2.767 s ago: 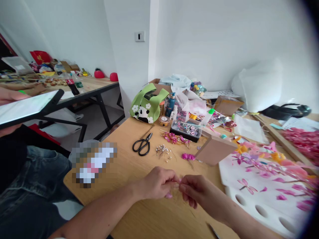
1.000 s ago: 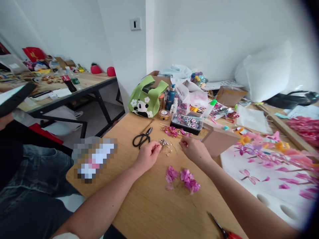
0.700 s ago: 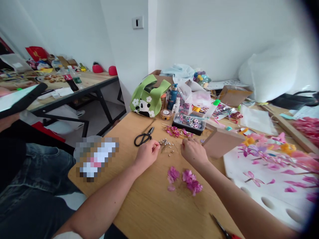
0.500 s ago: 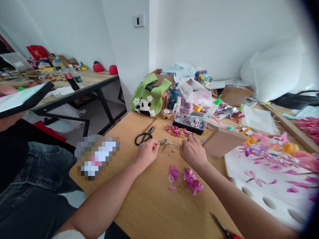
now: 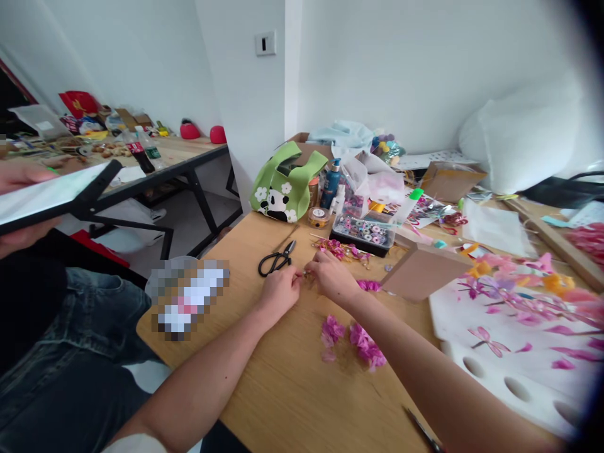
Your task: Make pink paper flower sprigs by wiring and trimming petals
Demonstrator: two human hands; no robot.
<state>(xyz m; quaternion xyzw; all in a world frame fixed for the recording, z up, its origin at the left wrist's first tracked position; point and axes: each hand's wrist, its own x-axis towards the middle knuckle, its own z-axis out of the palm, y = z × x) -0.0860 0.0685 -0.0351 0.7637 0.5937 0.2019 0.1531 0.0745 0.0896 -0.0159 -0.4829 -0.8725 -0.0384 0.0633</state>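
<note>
Near the middle of the frame, my left hand (image 5: 278, 294) has its thumb and fingertips drawn together in a pinch; I can't tell what, if anything, is in it. My right hand (image 5: 333, 277) bends palm-down just beside it over the small beaded stems (image 5: 307, 274), hiding most of them, and whether its fingers are gripping one I can't tell. I'd judge the hands sit this close because pieces so tiny call for fingertip work, and that the black scissors (image 5: 285, 253) lie just beyond my left hand for easy reach. I count one pair of those, one dark pointed tool (image 5: 422, 428) at lower right, two magenta petal clusters (image 5: 333, 328) below my hands, one green bag (image 5: 280, 195) at upper centre, and three holes showing in the white block (image 5: 491, 371) at right.
</note>
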